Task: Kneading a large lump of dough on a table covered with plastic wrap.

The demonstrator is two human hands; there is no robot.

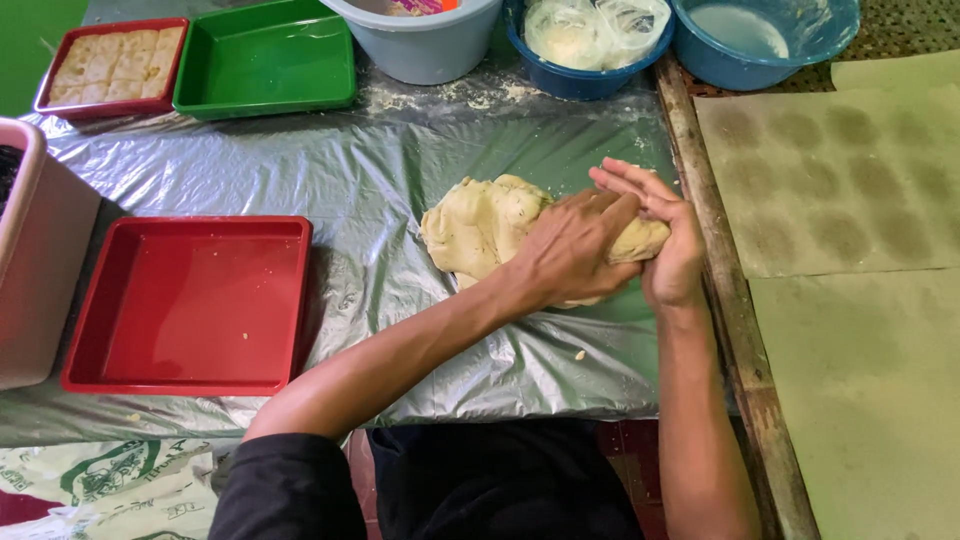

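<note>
Far left edge: pale pink plastic tub (pixel 40 250), only partly in view. Behind it, small red rectangular tray of cut pale dough squares (pixel 110 65). Beside that, empty green rectangular plastic tray (pixel 265 60). In front, large empty red rectangular plastic tray (pixel 190 305), resting on the crinkled clear plastic sheet (pixel 380 190) that covers the table.

Centre: pale yellow lump of soft dough (pixel 485 225), lying on the sheet just right of the red tray's side, flour dusted behind it. Left hand (pixel 575 250) lies palm-down over the right portion of the lump, fingers curled and pressing. Right hand (pixel 665 235) cups the lump's right end, fingers stretched fairly flat over the left hand's fingers. Both hands closed on dough, neither lifting it.

Back row: grey plastic basin (pixel 425 45), blue bowl holding plastic bags (pixel 590 45), blue bowl with white contents (pixel 765 35).

Right: wooden table edge (pixel 720 280), then tan paper sheets with round greasy marks (pixel 830 180).

Judgement: kneading or gathering step in hand. Next move likely calls for folding the flattened left portion back under firm, even pressure.
</note>
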